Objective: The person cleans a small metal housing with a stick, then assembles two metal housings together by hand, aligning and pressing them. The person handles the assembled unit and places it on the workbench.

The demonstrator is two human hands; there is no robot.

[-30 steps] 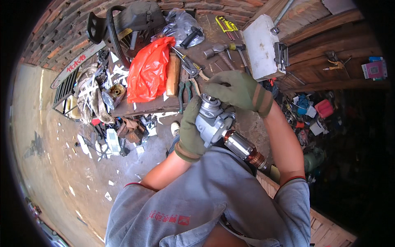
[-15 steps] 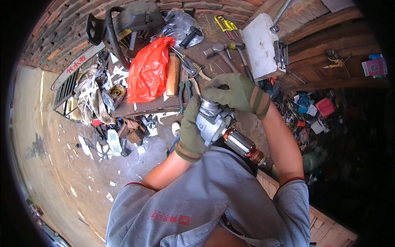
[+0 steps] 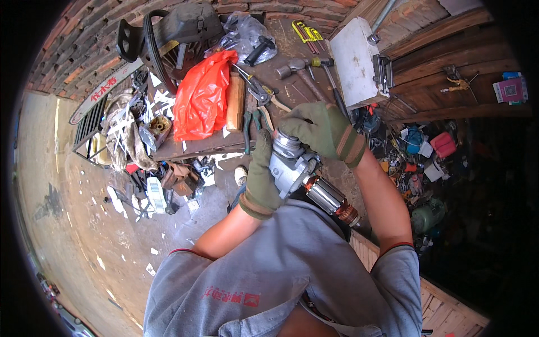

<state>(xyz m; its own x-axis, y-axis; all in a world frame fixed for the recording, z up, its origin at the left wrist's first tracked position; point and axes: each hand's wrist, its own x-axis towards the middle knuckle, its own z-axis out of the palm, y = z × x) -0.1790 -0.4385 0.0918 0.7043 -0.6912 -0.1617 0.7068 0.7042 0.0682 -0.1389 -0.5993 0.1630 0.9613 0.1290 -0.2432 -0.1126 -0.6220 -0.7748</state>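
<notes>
In front of my chest is an angle grinder gear head [image 3: 287, 168] of silver metal, with a round collar at its upper end. A motor armature [image 3: 328, 196] with copper windings sticks out of its lower right side. My left hand [image 3: 262, 180], in a dark green glove, is wrapped round the housing from the left. At the collar, my gloved right hand [image 3: 317, 128] has its fingers bent and closed against the top; its fingertips are partly hidden. Just beyond the left hand, green-handled pliers [image 3: 247, 132] lie at the bench edge.
The brown workbench [image 3: 289, 42] bears a red plastic bag [image 3: 205, 95], a wooden block [image 3: 236, 104], a hammer [image 3: 292, 68] and a chainsaw [image 3: 185, 28]. A white box-like block [image 3: 353, 64] stands at the right. Scrap parts [image 3: 154, 191] litter the floor, with more clutter [image 3: 415, 151] at right.
My right hand has shifted slightly down and right at the collar, with its wrist turned a little. The left hand keeps its hold on the gear head, which has barely moved.
</notes>
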